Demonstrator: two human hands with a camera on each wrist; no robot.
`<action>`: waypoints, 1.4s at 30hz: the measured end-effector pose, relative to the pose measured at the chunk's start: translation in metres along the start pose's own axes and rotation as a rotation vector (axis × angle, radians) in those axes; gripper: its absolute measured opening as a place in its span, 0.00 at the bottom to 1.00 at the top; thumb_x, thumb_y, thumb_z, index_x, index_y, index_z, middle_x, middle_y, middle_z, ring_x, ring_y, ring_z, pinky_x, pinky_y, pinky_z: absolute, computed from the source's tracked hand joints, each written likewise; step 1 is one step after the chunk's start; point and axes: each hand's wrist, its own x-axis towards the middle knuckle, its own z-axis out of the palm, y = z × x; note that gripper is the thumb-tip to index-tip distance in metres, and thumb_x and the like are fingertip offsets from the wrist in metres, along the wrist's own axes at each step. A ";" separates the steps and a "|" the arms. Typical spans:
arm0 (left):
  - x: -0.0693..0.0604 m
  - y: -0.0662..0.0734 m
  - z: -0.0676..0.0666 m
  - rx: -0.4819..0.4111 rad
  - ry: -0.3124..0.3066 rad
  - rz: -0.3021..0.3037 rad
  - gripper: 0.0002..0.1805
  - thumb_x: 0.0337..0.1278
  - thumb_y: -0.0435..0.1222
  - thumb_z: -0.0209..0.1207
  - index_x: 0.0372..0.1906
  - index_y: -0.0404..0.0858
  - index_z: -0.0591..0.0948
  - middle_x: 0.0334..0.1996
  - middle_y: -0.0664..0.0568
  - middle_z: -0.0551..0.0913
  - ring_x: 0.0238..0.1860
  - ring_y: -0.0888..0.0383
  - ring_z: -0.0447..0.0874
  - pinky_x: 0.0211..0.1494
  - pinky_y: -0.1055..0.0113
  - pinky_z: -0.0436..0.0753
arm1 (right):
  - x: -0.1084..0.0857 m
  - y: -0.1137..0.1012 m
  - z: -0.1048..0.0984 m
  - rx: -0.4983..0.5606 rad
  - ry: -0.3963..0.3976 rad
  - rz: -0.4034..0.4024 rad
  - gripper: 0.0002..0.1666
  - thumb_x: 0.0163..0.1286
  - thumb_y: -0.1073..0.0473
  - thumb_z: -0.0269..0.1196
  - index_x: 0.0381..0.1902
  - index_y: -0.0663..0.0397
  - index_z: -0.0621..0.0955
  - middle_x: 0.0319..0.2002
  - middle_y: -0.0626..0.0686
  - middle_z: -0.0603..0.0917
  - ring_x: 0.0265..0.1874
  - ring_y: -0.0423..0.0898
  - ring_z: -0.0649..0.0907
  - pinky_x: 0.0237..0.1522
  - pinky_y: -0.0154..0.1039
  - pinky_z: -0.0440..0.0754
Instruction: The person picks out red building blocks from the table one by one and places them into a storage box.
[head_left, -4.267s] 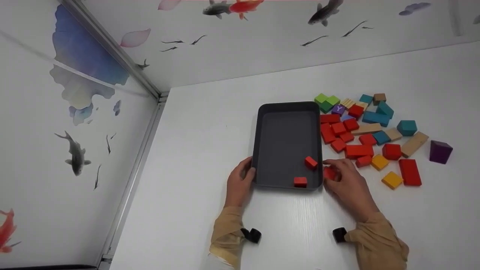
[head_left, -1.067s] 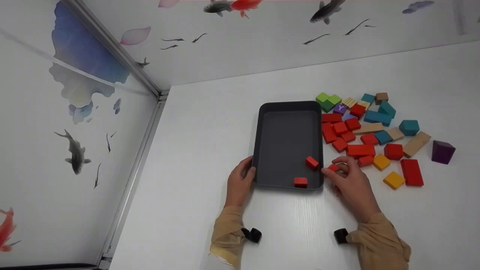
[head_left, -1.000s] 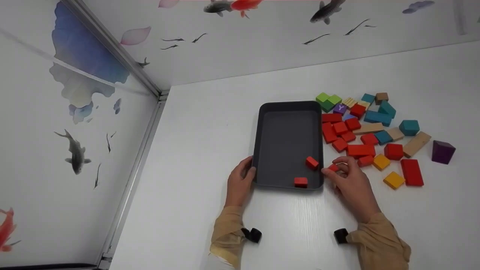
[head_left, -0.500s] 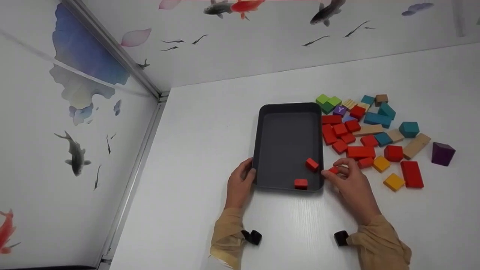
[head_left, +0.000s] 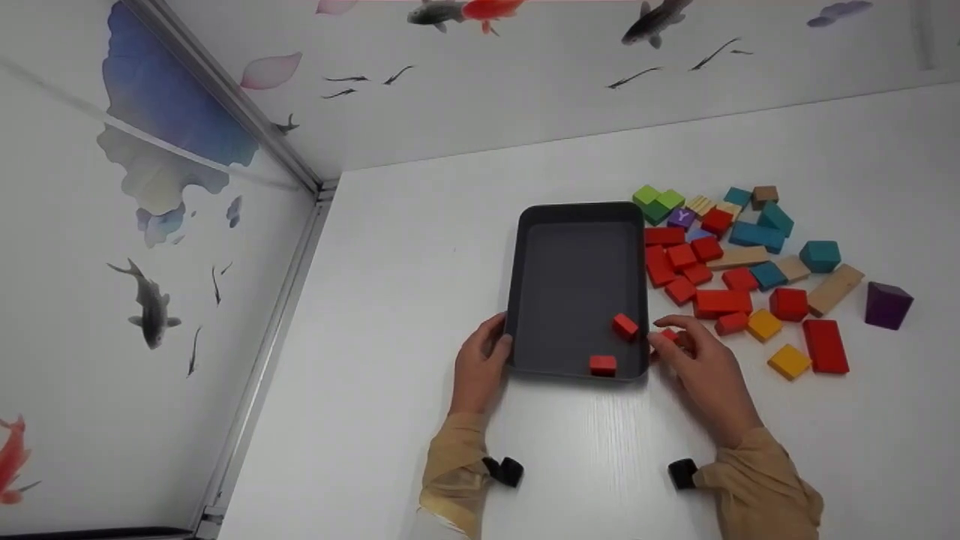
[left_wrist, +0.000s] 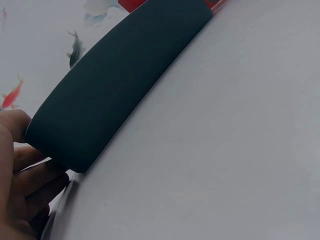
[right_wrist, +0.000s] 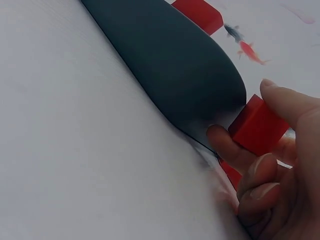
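Observation:
A dark grey rectangular tray (head_left: pixel 574 277) lies on the white table. My left hand (head_left: pixel 478 367) holds its left side near the front corner; in the left wrist view the fingers reach round the tray's outer wall (left_wrist: pixel 100 105). Two small red blocks, one tilted (head_left: pixel 625 327) and one flat (head_left: pixel 603 365), lie inside near the front right. Just outside the tray's right wall, my right hand (head_left: pixel 705 367) holds another red block (right_wrist: pixel 260 127) between thumb and fingers. In the head view the fingers partly hide that block.
Right of the tray lies a spread of blocks: several red ones (head_left: pixel 721 303), yellow ones (head_left: pixel 790 361), teal ones (head_left: pixel 820 256), green ones (head_left: pixel 665 202) and bare wood ones (head_left: pixel 836 289). A purple block (head_left: pixel 889 305) stands apart. Printed walls border the table.
The right hand raised the red block from the table beside the tray; since half a second ago its fingers have shifted on the block. The left hand and tray stay in place.

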 end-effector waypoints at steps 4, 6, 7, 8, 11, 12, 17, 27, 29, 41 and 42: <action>-0.001 0.001 0.000 0.009 0.010 0.011 0.19 0.60 0.47 0.50 0.57 0.54 0.71 0.53 0.64 0.73 0.55 0.69 0.67 0.58 0.70 0.66 | 0.000 0.000 -0.001 0.001 -0.020 0.003 0.34 0.57 0.29 0.49 0.53 0.41 0.71 0.39 0.51 0.75 0.36 0.50 0.73 0.33 0.36 0.75; -0.001 0.002 0.001 0.017 0.015 0.013 0.19 0.60 0.47 0.50 0.57 0.54 0.71 0.53 0.64 0.73 0.55 0.69 0.67 0.58 0.70 0.66 | 0.000 -0.001 -0.001 0.000 -0.034 0.014 0.33 0.57 0.28 0.49 0.51 0.42 0.72 0.39 0.51 0.75 0.37 0.50 0.73 0.34 0.36 0.75; -0.001 0.002 0.001 0.021 0.017 0.014 0.19 0.60 0.47 0.50 0.57 0.54 0.71 0.53 0.65 0.73 0.55 0.69 0.67 0.58 0.71 0.66 | -0.001 -0.002 -0.001 0.000 -0.039 0.017 0.33 0.57 0.28 0.49 0.51 0.42 0.72 0.39 0.51 0.75 0.37 0.50 0.72 0.36 0.36 0.74; -0.003 0.007 0.000 0.020 0.016 0.007 0.19 0.60 0.45 0.51 0.57 0.52 0.72 0.53 0.64 0.73 0.55 0.69 0.67 0.58 0.70 0.66 | -0.001 -0.002 -0.001 0.001 -0.044 0.020 0.33 0.57 0.28 0.49 0.50 0.43 0.72 0.39 0.51 0.75 0.38 0.50 0.72 0.37 0.37 0.74; -0.007 0.024 -0.004 0.022 0.011 -0.004 0.19 0.61 0.42 0.50 0.58 0.46 0.72 0.54 0.59 0.73 0.56 0.67 0.67 0.58 0.70 0.65 | -0.001 -0.004 -0.001 -0.004 -0.042 0.018 0.33 0.57 0.29 0.49 0.48 0.45 0.73 0.39 0.52 0.74 0.39 0.50 0.71 0.40 0.39 0.71; -0.009 0.029 -0.005 0.024 0.008 -0.010 0.19 0.61 0.41 0.50 0.58 0.45 0.71 0.54 0.57 0.73 0.56 0.66 0.67 0.58 0.70 0.65 | -0.002 -0.004 -0.001 -0.008 -0.038 0.015 0.32 0.57 0.29 0.49 0.48 0.45 0.73 0.39 0.52 0.74 0.39 0.49 0.70 0.40 0.40 0.70; -0.005 0.020 -0.004 0.013 -0.001 -0.027 0.20 0.61 0.40 0.51 0.58 0.45 0.71 0.54 0.56 0.73 0.56 0.66 0.67 0.58 0.70 0.65 | -0.001 -0.002 -0.001 0.000 -0.013 0.013 0.32 0.56 0.29 0.51 0.46 0.45 0.71 0.37 0.53 0.73 0.38 0.50 0.70 0.36 0.38 0.70; -0.002 0.002 0.001 0.039 0.017 0.024 0.19 0.61 0.47 0.50 0.57 0.56 0.70 0.53 0.65 0.72 0.57 0.68 0.66 0.59 0.69 0.64 | -0.001 -0.002 0.001 0.055 -0.011 0.063 0.36 0.52 0.31 0.58 0.50 0.45 0.65 0.37 0.55 0.72 0.30 0.52 0.74 0.24 0.34 0.76; -0.002 0.002 0.001 0.049 0.020 0.023 0.19 0.61 0.47 0.49 0.57 0.56 0.71 0.53 0.65 0.72 0.56 0.69 0.66 0.59 0.69 0.64 | -0.001 -0.003 0.001 0.060 -0.011 0.071 0.37 0.51 0.31 0.59 0.50 0.45 0.64 0.39 0.55 0.73 0.31 0.52 0.74 0.24 0.33 0.76; -0.002 0.003 0.001 0.062 0.027 0.011 0.18 0.61 0.46 0.50 0.57 0.57 0.71 0.52 0.68 0.72 0.55 0.71 0.66 0.58 0.70 0.65 | -0.001 -0.002 0.001 0.025 -0.012 0.042 0.33 0.52 0.30 0.57 0.41 0.49 0.67 0.39 0.53 0.74 0.34 0.51 0.74 0.28 0.33 0.77; -0.002 0.003 0.000 0.062 0.027 0.012 0.18 0.61 0.46 0.50 0.57 0.57 0.71 0.52 0.68 0.72 0.55 0.71 0.66 0.58 0.71 0.65 | -0.001 -0.002 0.001 0.024 -0.012 0.041 0.33 0.51 0.30 0.57 0.41 0.48 0.67 0.39 0.53 0.74 0.34 0.51 0.74 0.28 0.33 0.77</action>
